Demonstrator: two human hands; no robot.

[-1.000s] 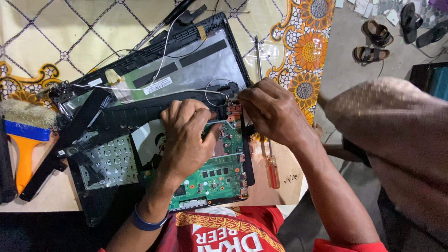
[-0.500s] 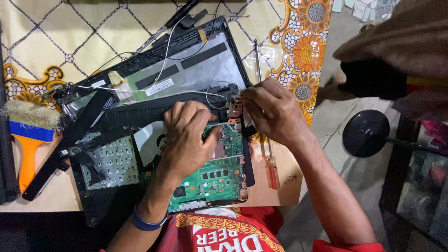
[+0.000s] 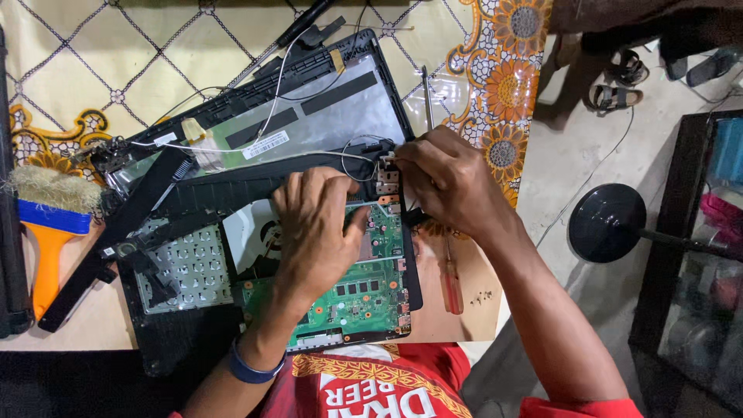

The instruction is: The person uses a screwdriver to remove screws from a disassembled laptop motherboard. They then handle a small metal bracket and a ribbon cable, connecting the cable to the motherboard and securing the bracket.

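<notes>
A dismantled laptop (image 3: 255, 193) lies open on the table, its grey lid panel toward the far side and its black base toward me. A green circuit board (image 3: 364, 298) sits in the base. My left hand (image 3: 317, 232) rests palm-down on the board, fingers curled near its upper edge. My right hand (image 3: 449, 182) pinches at the metal hinge and connector area (image 3: 387, 182) at the board's top right corner. Thin white and black wires (image 3: 348, 151) run past that corner. What my right fingertips hold is hidden.
A red-handled screwdriver (image 3: 450, 282) lies on the table to the right of the laptop, with small screws (image 3: 484, 295) beside it. An orange-handled brush (image 3: 48, 232) lies at the left. A black round lamp base (image 3: 607, 223) stands on the floor at right.
Both hands stay at the board's top right corner with only slight finger movement. The camera view has shifted, and a person's clothing at the upper right has moved out.
</notes>
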